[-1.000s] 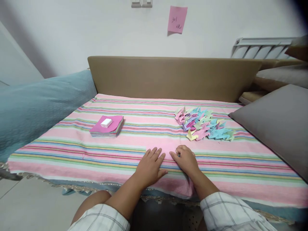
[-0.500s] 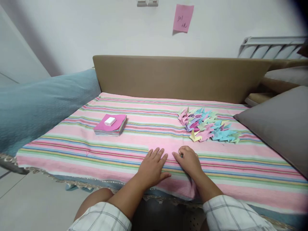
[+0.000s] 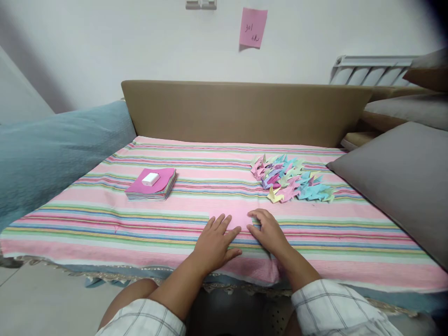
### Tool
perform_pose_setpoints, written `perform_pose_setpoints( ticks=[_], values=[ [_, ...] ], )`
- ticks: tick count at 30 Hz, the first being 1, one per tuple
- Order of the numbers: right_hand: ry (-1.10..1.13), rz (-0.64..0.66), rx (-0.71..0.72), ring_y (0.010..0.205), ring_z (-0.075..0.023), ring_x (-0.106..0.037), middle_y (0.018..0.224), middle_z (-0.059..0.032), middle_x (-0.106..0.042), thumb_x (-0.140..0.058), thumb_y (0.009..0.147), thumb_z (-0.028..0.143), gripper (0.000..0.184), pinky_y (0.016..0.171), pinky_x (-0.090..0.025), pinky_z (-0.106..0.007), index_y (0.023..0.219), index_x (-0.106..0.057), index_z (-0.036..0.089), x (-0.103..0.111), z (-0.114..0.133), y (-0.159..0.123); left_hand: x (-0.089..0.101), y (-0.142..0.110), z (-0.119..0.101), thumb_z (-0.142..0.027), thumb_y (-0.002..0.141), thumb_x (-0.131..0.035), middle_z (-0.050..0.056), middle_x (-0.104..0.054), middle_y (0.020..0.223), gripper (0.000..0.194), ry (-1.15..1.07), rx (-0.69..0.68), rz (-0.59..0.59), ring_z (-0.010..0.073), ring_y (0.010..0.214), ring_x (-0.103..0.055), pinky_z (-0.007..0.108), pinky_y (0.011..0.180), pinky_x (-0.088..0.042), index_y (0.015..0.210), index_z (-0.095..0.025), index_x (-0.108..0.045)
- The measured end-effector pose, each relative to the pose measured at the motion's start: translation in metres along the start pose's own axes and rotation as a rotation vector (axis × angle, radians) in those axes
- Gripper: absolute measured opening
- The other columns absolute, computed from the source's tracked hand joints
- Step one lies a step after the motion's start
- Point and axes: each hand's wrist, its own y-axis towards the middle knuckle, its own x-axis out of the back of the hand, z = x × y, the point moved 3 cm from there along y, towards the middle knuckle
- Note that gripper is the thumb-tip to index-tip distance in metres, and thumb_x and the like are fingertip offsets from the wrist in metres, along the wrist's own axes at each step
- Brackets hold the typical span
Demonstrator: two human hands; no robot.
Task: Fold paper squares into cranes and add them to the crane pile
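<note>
A pale pink sheet of paper lies flat on the striped cloth, close in colour to its pink bands. My left hand rests with spread fingers on the paper's left and near part. At the right edge of the sheet is my right hand, thumb and forefinger apart, fingertips touching or just beside that edge; its other fingers are partly hidden. Beyond it sits a cluster of folded paper cranes in pink, blue, purple, green and yellow.
Back left, a stack of coloured paper carries a small white block. The striped cloth covers the seat before a brown backrest. Grey cushions stand on the right, a blue-covered armrest on the left.
My right hand has uncurled, its thumb and forefinger now apart at the paper's edge. My left hand stays on the sheet. The whole view has shifted slightly.
</note>
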Motion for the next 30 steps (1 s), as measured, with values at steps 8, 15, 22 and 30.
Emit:
perform_pose_setpoints(
  ticks=[8,15,22,30],
  values=[
    [0.015,0.069,0.008,0.109,-0.0232,-0.052,0.116,-0.0088,-0.054,-0.058,0.077,0.027,0.020,0.093,-0.041,-0.040,0.095,-0.068,0.024,-0.001,-0.001,0.000,0.013,-0.010,0.009,-0.055,0.071,-0.064,0.010,-0.028,0.148,0.062,-0.019,0.053,-0.035,0.0353,0.135,-0.025,0.056,0.105,-0.028,0.128,-0.035,-0.049],
    [0.011,0.090,-0.009,0.108,-0.0224,-0.052,0.113,-0.0080,-0.056,-0.058,0.076,0.027,0.020,0.094,-0.039,-0.039,0.092,-0.069,0.024,-0.003,-0.004,0.002,0.032,-0.027,0.031,-0.047,0.075,-0.063,0.007,-0.033,0.146,0.035,0.010,0.187,-0.046,0.0369,0.133,-0.028,0.061,0.101,-0.029,0.109,-0.038,-0.064],
    [0.034,0.095,0.003,0.109,-0.0225,-0.052,0.112,-0.0085,-0.058,-0.058,0.076,0.029,0.020,0.095,-0.039,-0.039,0.092,-0.068,0.022,-0.003,-0.005,0.003,0.037,-0.022,0.043,-0.040,0.078,-0.060,0.005,-0.054,0.131,0.020,-0.019,0.314,-0.176,0.0317,0.122,-0.045,0.056,0.100,-0.034,0.070,-0.027,-0.072],
    [0.039,-0.002,-0.001,0.114,-0.0248,-0.050,0.120,-0.0118,-0.056,-0.062,0.071,0.032,0.046,0.101,-0.037,-0.042,0.115,-0.058,0.018,-0.001,-0.008,0.003,0.024,-0.014,0.055,-0.049,0.070,-0.065,0.011,-0.053,0.130,0.046,-0.126,0.492,-0.220,0.0297,0.119,-0.048,0.052,0.100,-0.035,0.108,-0.023,-0.061]
  ],
)
